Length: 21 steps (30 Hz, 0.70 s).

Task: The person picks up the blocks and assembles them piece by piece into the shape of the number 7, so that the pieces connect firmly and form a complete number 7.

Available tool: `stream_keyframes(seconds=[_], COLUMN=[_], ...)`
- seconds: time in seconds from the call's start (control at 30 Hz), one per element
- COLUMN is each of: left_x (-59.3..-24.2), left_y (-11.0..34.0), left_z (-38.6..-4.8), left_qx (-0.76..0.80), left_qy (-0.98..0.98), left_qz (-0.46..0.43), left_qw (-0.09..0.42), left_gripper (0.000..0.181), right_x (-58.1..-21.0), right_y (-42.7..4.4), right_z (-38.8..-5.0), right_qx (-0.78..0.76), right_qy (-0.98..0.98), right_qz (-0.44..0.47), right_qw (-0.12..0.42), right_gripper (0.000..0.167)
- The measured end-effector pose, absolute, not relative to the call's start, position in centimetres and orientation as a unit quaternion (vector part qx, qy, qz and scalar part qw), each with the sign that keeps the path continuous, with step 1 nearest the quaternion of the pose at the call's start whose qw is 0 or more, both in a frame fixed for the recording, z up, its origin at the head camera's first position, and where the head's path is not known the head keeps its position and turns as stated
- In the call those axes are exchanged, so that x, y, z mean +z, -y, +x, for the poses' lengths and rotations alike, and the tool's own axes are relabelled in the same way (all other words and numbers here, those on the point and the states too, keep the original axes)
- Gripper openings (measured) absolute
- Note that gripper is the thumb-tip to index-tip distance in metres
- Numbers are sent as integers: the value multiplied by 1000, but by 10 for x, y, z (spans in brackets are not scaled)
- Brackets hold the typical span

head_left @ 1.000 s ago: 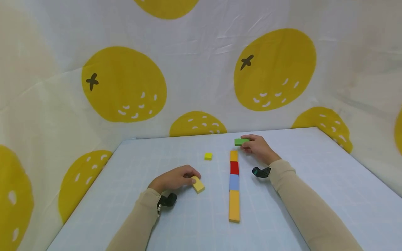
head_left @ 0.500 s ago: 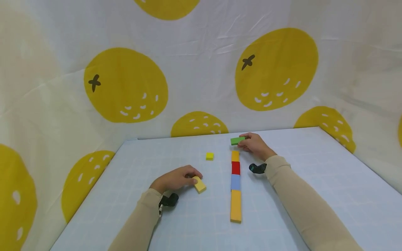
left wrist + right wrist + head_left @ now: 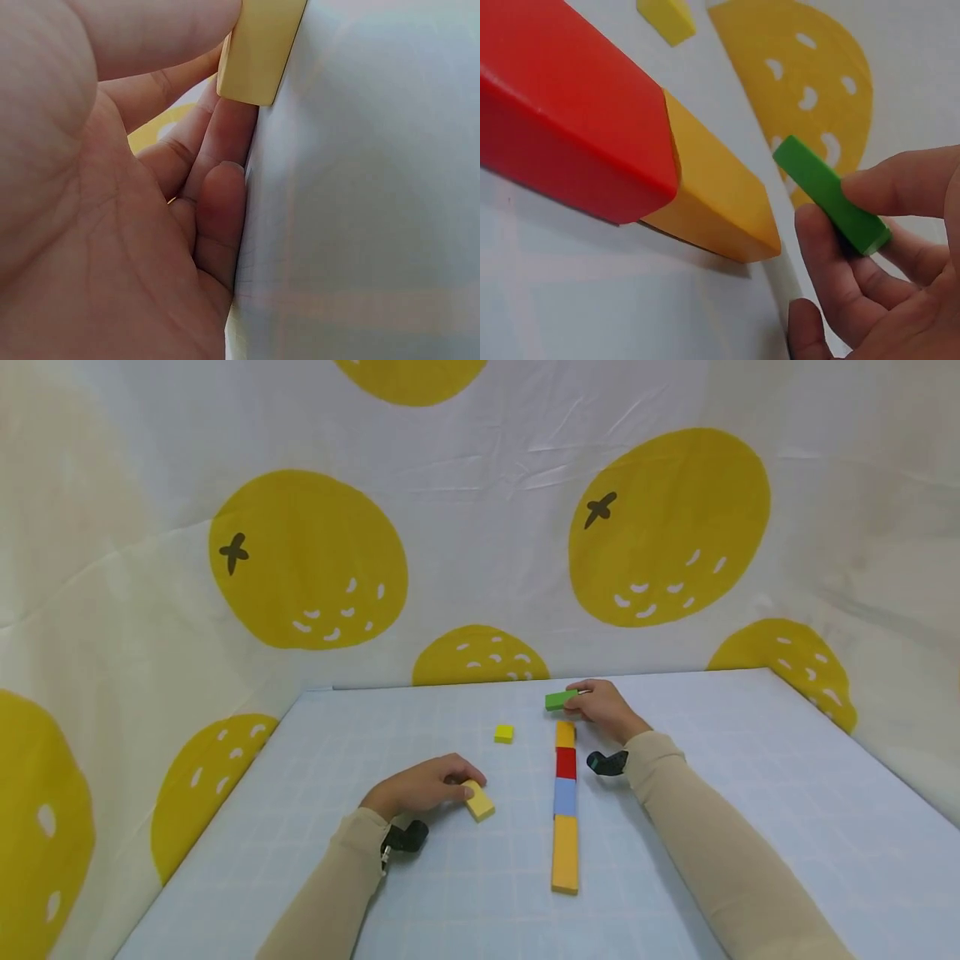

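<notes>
Table: pale blue top, faint grid lines; far edge and both far corners showed in head view.
Room: white cloth with big yellow fruit prints, behind the far edge and along both sides.
Right hand: pinched green block between thumb and fingers, near the far edge, just beyond the row's far end.
Left hand: pinched pale yellow block, well in from the left edge.
Row: near orange block, blue block, red block, far orange block; end to end toward the far edge, neighbours touching.
Yellow block: small, lay left of the row, on the far-left corner's side.
Sleeves: beige, black devices at both wrists.
Head view only: blue block, near orange block, both hands together.
Left wrist view only: left palm; lower fingers curled, against or close to tabletop, couldn't tell.
Right wrist view only: clear gap between green block and far orange block; thumb on one face of green block, fingers opposite.
</notes>
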<state>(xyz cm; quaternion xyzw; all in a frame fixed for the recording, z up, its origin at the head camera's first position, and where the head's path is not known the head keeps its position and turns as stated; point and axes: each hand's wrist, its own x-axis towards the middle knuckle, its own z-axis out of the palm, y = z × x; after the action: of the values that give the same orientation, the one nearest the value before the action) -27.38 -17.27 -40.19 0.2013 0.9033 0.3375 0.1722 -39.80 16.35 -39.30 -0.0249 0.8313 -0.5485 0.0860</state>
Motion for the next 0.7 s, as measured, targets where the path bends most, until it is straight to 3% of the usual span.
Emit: stream_keyframes(seconds=[0.7], left_x=[-400], left_y=[172], left_z=[-273], left_qx=[344], left_qy=[-900], left_qz=[199], left_qw=[178], left_gripper=[20], right_x=[-393], right_y=[-155], right_z=[-395], right_qx=[-495], right_qy=[-862], right_qz=[-62], right_qw=[92], right_gripper=[44])
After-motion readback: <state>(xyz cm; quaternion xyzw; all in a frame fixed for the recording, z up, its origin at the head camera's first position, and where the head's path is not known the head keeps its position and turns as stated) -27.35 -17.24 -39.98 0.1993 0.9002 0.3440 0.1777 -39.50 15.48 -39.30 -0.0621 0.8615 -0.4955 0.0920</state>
